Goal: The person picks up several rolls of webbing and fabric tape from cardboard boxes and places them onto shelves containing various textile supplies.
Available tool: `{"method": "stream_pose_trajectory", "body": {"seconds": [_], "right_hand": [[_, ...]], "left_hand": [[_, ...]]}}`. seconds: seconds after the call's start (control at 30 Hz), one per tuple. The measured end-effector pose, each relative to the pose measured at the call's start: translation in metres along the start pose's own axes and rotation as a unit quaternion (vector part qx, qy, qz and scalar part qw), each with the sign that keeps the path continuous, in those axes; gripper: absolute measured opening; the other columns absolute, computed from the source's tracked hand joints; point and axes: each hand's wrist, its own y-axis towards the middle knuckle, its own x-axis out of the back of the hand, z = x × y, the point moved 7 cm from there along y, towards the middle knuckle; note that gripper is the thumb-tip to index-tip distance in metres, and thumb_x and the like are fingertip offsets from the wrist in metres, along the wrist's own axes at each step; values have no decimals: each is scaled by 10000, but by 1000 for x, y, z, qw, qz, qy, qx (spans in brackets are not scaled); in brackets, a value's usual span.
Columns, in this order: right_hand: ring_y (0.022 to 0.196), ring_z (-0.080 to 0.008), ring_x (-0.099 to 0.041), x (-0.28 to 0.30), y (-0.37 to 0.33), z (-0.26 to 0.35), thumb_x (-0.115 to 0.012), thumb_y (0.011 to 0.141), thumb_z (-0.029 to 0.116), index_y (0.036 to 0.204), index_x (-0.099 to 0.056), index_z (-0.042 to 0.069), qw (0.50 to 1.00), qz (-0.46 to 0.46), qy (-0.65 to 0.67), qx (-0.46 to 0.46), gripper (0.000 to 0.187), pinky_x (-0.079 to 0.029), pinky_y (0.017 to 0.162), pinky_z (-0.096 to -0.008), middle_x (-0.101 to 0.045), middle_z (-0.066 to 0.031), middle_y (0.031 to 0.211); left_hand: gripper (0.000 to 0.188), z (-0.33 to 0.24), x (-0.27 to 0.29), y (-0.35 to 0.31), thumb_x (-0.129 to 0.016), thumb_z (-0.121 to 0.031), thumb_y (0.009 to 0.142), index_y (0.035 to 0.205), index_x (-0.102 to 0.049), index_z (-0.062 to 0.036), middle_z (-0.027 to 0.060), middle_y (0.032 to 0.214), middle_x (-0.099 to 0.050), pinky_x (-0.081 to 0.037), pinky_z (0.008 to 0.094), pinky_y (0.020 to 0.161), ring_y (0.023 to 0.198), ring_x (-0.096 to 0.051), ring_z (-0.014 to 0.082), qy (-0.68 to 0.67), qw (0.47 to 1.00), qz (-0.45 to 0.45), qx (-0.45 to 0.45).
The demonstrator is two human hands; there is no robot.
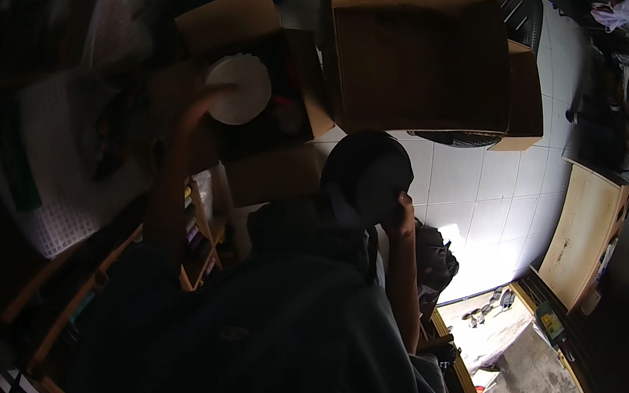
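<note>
My left hand (208,99) is at the left, its fingers laid over the edge of a pale, round, flat thing (243,100), a plate or a lid. That disc is above an open cardboard box (232,18) with its flaps spread. Closer to my body, my right hand (402,214) is closed on the rim of a dark round thing (364,176), like a bowl or a pan. Its fingers are mostly hidden behind it, with the thumb side showing. Deep shadow keeps the exact kind of either round thing from showing.
A large open cardboard box (415,54) stands ahead on a dark chair (516,9), with another box (525,99) beside it. White floor tiles (462,172) lie to the right. A wooden cabinet (581,235) and a bright doorway (525,385) are farther right. A wooden rack (197,243) stands left of me.
</note>
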Motion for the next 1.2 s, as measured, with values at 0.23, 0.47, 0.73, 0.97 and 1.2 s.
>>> {"method": "stream_pose_trajectory", "body": {"seconds": [0.23,0.47,0.73,0.97,1.2], "right_hand": [[1168,-307,-507,5,2,7,-651,792,368,1336,-389,-21,999,-42,25,0,719,-400,1013,-418,-508,-172,1278],[1159,-270,-524,6,-5,35,-621,824,362,1337,-401,2,995,60,65,38,664,-394,1015,-411,-527,-132,1275],[1198,-293,-488,93,-29,58,-587,834,387,1348,-385,-16,991,53,37,121,683,-371,1031,-410,-498,-161,1297],[1225,-293,-467,158,-54,66,-569,837,411,1369,-356,-12,988,87,35,122,712,-346,1057,-420,-473,-153,1330],[1229,-295,-464,177,-88,82,-567,841,405,1370,-353,-12,979,12,54,198,706,-340,1061,-421,-475,-150,1331]], "left_hand": [[562,-154,-74,-132,-789,-227,699,1148,-554,16,124,1027,-641,-480,337,866,927,-636,221,57,996,-52,53],[525,-225,-211,-177,-772,-211,710,1111,-551,48,169,1009,-648,-484,349,856,958,-637,251,154,957,222,-108],[593,-225,-284,-217,-764,-216,722,1158,-491,78,195,1036,-629,-479,347,863,983,-626,260,200,964,172,-45],[539,-182,-372,-225,-746,-239,739,1095,-498,81,185,1004,-616,-466,328,829,952,-606,236,167,954,241,-68],[523,-248,-437,-245,-771,-260,738,1013,-512,101,203,938,-626,-485,316,764,892,-629,238,211,909,309,-183]]}}
